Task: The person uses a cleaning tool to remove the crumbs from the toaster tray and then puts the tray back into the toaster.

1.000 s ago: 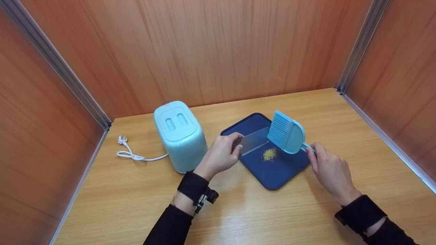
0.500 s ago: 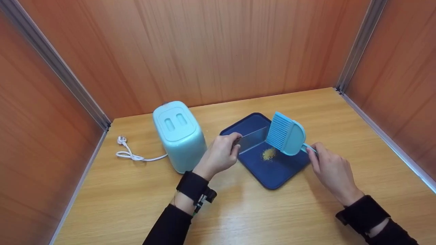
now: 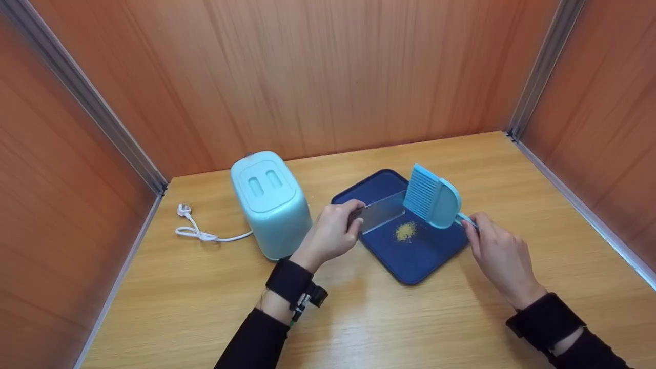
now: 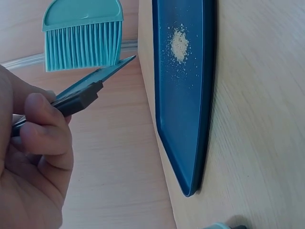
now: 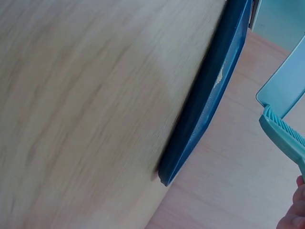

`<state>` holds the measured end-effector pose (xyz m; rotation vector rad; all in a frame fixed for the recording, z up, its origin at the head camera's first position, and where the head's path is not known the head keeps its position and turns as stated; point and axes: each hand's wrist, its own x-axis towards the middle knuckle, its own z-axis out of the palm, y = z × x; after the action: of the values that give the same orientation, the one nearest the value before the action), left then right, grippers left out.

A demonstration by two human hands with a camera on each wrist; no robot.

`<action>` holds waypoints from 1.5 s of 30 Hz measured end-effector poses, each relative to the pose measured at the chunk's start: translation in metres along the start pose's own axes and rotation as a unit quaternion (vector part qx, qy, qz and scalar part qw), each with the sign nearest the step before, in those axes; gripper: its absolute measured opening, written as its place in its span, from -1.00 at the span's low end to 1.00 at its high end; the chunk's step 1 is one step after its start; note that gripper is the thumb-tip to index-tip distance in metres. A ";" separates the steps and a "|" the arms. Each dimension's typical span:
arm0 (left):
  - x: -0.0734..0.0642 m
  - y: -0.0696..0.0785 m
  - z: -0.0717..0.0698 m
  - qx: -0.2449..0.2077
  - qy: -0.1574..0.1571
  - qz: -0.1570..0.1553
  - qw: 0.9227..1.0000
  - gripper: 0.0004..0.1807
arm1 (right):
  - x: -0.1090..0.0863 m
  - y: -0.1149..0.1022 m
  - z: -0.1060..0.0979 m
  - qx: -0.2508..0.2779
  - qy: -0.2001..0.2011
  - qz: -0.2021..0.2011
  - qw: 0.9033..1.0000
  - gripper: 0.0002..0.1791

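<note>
Along the near edge, black sleeves [image 3: 256, 341] to left and right of the middle, each leading up to a dark wrist strap [image 3: 547, 320], with a small camera [image 3: 318, 295] fixed to the left one. Underneath, a light wooden tabletop [image 3: 384, 328].

Past the strap on the right, the right hand [image 3: 502, 256], fingers and thumb curled round the handle of a light-blue brush [image 3: 433, 200]. A little farther, on the left, the left hand [image 3: 330, 236], fingers bent and thumb drawn in, gripping the dark handle [image 4: 78, 98] of a broad flat blade [image 3: 383, 211].

Between the two hands, a dark blue tray [image 3: 410, 269] resting on the tabletop, with one rounded corner pointing nearest. On the tray's floor, a small heap of yellowish powder [image 3: 406, 232], with loose grains scattered around it. Above the tray, clear of its floor, both blade and brush, the blade stretching right from the left hand, the bristles directed left and seemingly touching its right end.

Farther left, a knotted white cord [image 3: 225, 240], with a plug [image 3: 184, 210] at one end, reaching right to a light-blue appliance [image 3: 271, 205], upright just left of the left hand, with two oblong recesses in its top. Farthest, a wood-grained panel [image 3: 353, 77] between grey corner strips [image 3: 538, 77].
</note>
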<state>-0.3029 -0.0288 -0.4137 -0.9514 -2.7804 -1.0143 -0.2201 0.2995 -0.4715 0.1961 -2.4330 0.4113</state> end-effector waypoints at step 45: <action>-0.002 -0.003 0.000 -0.019 -0.012 -0.017 1.000 -0.62 | 0.002 -0.013 -0.003 0.143 -0.172 0.132 0.966 -0.70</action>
<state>-0.3031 -0.0315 -0.4160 -0.9291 -2.8162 -1.0713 -0.2173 0.2883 -0.4649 0.0669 -2.7420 0.9173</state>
